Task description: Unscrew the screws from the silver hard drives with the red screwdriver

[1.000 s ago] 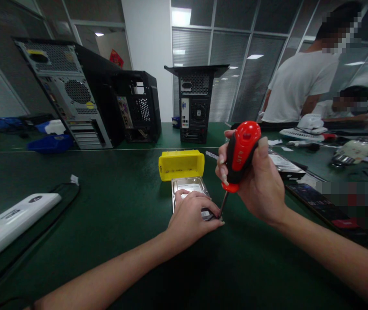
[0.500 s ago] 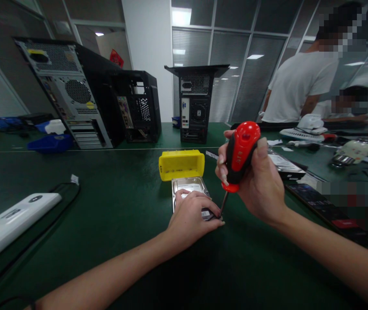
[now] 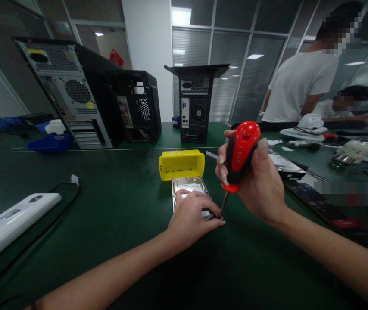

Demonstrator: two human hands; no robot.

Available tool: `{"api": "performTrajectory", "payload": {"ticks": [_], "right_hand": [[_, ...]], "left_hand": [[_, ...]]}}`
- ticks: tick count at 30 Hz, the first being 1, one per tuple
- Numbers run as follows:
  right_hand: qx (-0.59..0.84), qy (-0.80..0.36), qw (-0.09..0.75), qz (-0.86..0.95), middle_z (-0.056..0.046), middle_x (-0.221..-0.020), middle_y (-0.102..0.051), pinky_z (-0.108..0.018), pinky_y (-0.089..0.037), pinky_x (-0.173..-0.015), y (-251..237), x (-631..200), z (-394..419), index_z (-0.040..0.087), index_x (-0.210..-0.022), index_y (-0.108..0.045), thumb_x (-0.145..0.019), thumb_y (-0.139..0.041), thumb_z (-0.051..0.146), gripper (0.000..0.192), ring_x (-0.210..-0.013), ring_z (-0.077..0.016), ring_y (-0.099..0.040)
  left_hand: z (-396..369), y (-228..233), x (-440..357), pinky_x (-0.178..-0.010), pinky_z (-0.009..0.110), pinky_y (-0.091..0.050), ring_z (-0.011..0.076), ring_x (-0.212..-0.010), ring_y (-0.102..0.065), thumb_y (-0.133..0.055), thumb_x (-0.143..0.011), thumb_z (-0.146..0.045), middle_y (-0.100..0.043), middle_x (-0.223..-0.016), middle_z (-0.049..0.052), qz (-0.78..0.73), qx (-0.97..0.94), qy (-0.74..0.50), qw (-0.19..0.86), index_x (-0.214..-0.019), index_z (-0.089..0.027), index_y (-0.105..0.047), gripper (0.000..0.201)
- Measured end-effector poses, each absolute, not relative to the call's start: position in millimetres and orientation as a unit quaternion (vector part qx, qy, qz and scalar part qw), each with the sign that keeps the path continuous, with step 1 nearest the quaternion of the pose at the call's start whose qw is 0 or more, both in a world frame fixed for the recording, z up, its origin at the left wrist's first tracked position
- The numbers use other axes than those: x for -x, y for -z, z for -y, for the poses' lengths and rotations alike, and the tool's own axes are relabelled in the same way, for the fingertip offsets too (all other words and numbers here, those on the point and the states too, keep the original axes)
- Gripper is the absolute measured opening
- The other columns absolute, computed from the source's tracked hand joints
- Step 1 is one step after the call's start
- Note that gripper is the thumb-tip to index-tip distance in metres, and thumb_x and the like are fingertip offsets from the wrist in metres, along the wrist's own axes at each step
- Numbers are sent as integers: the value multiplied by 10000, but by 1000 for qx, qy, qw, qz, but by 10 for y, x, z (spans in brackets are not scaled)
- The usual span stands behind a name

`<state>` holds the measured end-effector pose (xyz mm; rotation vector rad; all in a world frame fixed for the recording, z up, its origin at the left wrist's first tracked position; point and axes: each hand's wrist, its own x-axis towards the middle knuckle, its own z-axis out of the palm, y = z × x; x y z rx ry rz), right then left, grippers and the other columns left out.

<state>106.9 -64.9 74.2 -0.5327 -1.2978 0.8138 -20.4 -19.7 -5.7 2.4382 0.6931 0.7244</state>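
Note:
A silver hard drive (image 3: 192,184) lies on the green table, its far end by a yellow plastic bin (image 3: 181,165). My left hand (image 3: 194,217) rests over the drive's near half, with thumb and fingers closed around its near right corner. In my right hand (image 3: 261,185) is a red and black screwdriver (image 3: 244,148), its handle wrapped by the fingers and its shaft slanting down to the left. The screwdriver's tip meets that same corner beside my left fingertips. Whatever lies under the tip is hidden by the fingers.
Black computer cases (image 3: 194,103) stand along the back. At the left lie a white power bank (image 3: 16,224) with a cable and a blue bin (image 3: 51,143). Another hard drive (image 3: 285,165) and a dark flat board (image 3: 322,206) are to the right. A person (image 3: 300,86) stands behind.
Both hands stay almost where they were. The screwdriver's handle markings look very slightly shifted; otherwise the drive and bin have not moved.

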Motion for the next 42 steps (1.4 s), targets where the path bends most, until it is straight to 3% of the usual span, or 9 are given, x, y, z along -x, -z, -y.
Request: {"api": "performTrajectory", "payload": {"ticks": [17, 31, 42], "right_hand": [[238, -356, 686, 588, -1, -809, -528, -229, -407, -528, -744, -1054, 652, 243, -1096, -564, -884, -453, 507, 357, -602, -95, -477], [263, -352, 696, 568, 9, -820, -512, -232, -452, -492, -748, -1056, 641, 268, -981, -506, -817, -550, 521, 305, -584, -95, -493], [267, -332, 695, 579, 11, -822, -498, -215, -375, -399, -761, -1062, 641, 274, -958, -467, -811, -554, 531, 309, -543, -91, -475]], "left_hand": [[202, 30, 207, -905, 451, -206, 224, -967, -597, -738, -732, -357, -722, -907, -71, -255, -896, -267, 247, -755, -267, -683, 108], [167, 46, 206, -917, 458, -215, 259, -1007, -582, -772, -675, -345, -719, -959, -30, -261, -906, -239, 234, -812, -287, -706, 162], [184, 43, 212, -921, 463, -202, 252, -1007, -578, -748, -708, -352, -721, -951, -38, -255, -904, -245, 241, -807, -287, -704, 127]]}}
